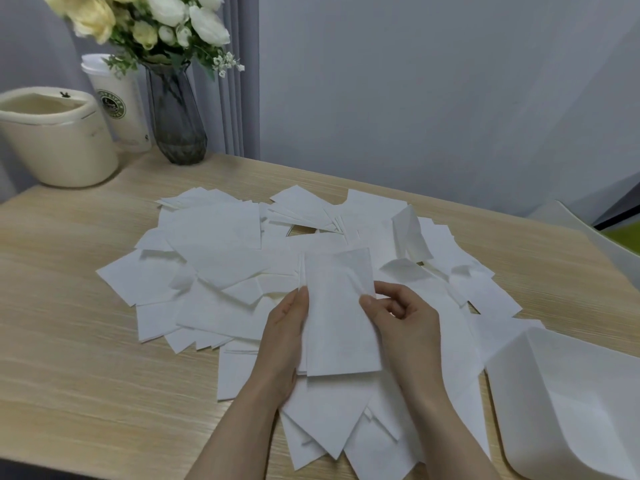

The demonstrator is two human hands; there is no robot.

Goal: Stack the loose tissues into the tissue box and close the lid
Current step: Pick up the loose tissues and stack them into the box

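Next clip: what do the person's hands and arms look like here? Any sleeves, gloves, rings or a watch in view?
Both hands, left and right, are bare, with no gloves. No ring, watch or bracelet shows on either. The forearms are uncovered down to the bottom edge of the picture, so no sleeve is in view. The nails that show look short and unpainted.

Light wood-grain table (86, 358), loose white tissues (214, 230) strewn overlapping across its middle, open white tissue box (568, 403) set at near right, cream bin (59, 140), lidded cup (119, 102) and grey flower vase (176, 119) grouped at far left
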